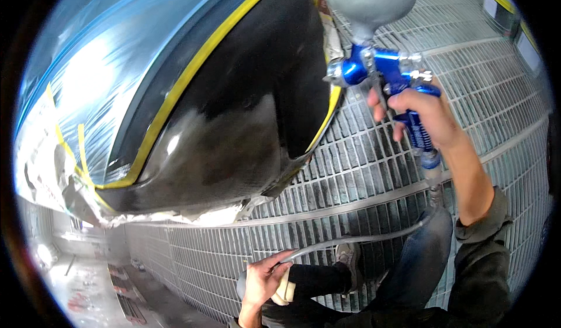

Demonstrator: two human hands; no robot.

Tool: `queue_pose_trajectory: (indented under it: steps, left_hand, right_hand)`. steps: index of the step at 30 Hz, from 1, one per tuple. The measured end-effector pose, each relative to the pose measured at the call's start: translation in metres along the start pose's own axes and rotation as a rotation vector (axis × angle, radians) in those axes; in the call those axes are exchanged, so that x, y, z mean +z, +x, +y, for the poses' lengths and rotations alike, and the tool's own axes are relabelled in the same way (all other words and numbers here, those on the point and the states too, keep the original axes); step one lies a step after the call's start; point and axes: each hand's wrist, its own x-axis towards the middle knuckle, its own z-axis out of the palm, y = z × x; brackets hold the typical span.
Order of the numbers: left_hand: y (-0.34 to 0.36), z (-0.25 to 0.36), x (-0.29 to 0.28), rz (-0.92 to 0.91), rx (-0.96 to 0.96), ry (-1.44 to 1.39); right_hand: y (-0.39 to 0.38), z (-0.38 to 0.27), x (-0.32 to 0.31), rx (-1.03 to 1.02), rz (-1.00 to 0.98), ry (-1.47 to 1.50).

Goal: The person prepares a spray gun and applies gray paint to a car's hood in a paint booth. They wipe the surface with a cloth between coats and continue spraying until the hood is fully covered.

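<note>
My right hand (431, 113) is wrapped round the grip of a blue spray gun (388, 65). A grey paint cup (371, 0) sits on top of the gun, whose silver nozzle points left at the car panel (234, 135), a short gap away. Much of the panel is black, with a glossy grey-brown patch low down. From the gun's handle a grey air hose (356, 238) runs down to my left hand (263, 284). That hand is closed round the hose and also has a cream-coloured, folded-looking piece (284, 292) against its palm; I cannot make out its kind.
Yellow masking tape (175, 94) borders the panel, and clear bluish plastic film (87, 88) covers the car beyond it. Crumpled masking paper (204, 217) hangs along the lower edge. Underfoot is metal floor grating (374, 182). Tins (499, 6) stand at the far right.
</note>
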Motion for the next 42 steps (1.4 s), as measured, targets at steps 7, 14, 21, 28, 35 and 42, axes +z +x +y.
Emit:
queue_pose_trajectory:
  steps: [7, 14, 21, 28, 35, 42]
  left_hand:
    - [0.001, 0.01, 0.011, -0.008, 0.028, 0.092]
    - [0.002, 0.016, 0.016, -0.15, 0.076, 0.13]
    - [-0.03, -0.015, -0.012, 0.042, -0.106, 0.086]
    - [-0.07, -0.049, -0.051, 0.121, -0.264, -0.277]
    - [-0.033, -0.004, 0.025, 0.128, -0.189, 0.068]
    - [-0.01, -0.004, 0.067, -0.05, -0.111, 0.205]
  right_hand:
    - [-0.002, 0.075, -0.011, -0.162, -0.033, -0.162]
    - [-0.042, 0.11, -0.016, 0.165, -0.325, 0.103]
    - [-0.04, 0.122, -0.02, 0.245, 0.061, 0.365]
    - [-0.036, 0.143, -0.028, 0.391, -0.161, 0.602]
    - [-0.047, 0.181, -0.043, 0.328, 0.061, 0.172]
    - [-0.034, 0.2, -0.065, 0.207, 0.077, 0.064]
